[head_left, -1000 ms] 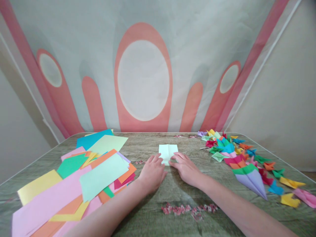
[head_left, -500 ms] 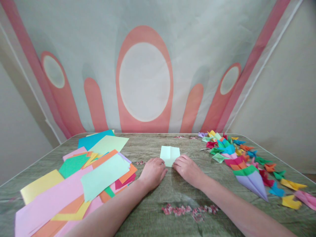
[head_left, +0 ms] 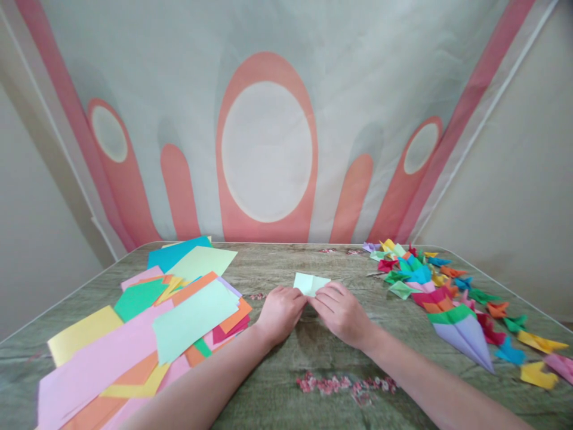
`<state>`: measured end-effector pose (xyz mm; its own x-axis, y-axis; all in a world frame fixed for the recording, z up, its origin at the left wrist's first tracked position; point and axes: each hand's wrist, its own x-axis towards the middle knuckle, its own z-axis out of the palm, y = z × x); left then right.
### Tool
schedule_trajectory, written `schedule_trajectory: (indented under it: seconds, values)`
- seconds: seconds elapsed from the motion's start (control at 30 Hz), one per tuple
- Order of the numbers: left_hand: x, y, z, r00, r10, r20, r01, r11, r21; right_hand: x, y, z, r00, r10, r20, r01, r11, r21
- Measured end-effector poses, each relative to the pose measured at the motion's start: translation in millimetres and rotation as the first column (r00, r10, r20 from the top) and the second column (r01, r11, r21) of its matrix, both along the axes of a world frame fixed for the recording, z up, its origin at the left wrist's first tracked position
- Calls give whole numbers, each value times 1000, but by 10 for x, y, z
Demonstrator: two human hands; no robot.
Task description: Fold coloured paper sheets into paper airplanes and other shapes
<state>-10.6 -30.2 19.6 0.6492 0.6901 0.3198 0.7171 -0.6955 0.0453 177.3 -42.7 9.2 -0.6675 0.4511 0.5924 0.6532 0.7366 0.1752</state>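
Note:
A small pale green sheet of paper (head_left: pixel 310 283) lies at the middle of the table, its near edge between my two hands. A crease shows across it. My left hand (head_left: pixel 283 312) grips its near left side, fingers curled together. On the near right side, my right hand (head_left: pixel 339 312) pinches the paper with thumb and fingers. The fingertips of both hands nearly meet at the near edge and hide that part of the sheet.
Loose coloured paper sheets (head_left: pixel 194 319) spread over the left side of the wood-patterned table (head_left: pixel 264 382). Several small folded paper figures (head_left: pixel 486 297) cover the right side, around nested paper planes (head_left: pixel 463 337). A printed backdrop (head_left: pixel 268 149) stands behind the table.
Both hands have drawn closer together at the paper's near edge. The visible part of the paper has become shorter and tilted. The whole view has shifted slightly.

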Motion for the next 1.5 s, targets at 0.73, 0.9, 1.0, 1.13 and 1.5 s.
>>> schedule_trajectory:
  seconds: [0.73,0.9,1.0,1.13,1.5]
  values:
    - [207,-46,-115,119,736,666,521,525,-673,-3,-88,-54,987,-37,-157,48,997,68]
    - [150,50,-132,216,660,719,452,585,-673,65,-25,-53,985,-42,-165,51,997,51]
    - [100,115,-141,407,471,783,378,693,-614,124,31,-59,985,-32,-170,35,999,18]
    - [21,133,-170,745,187,640,138,896,-423,167,93,-93,984,22,-179,-26,999,-22]
    - [-36,46,-123,993,-64,103,76,990,-119,193,145,-206,989,99,-114,-129,945,-301]
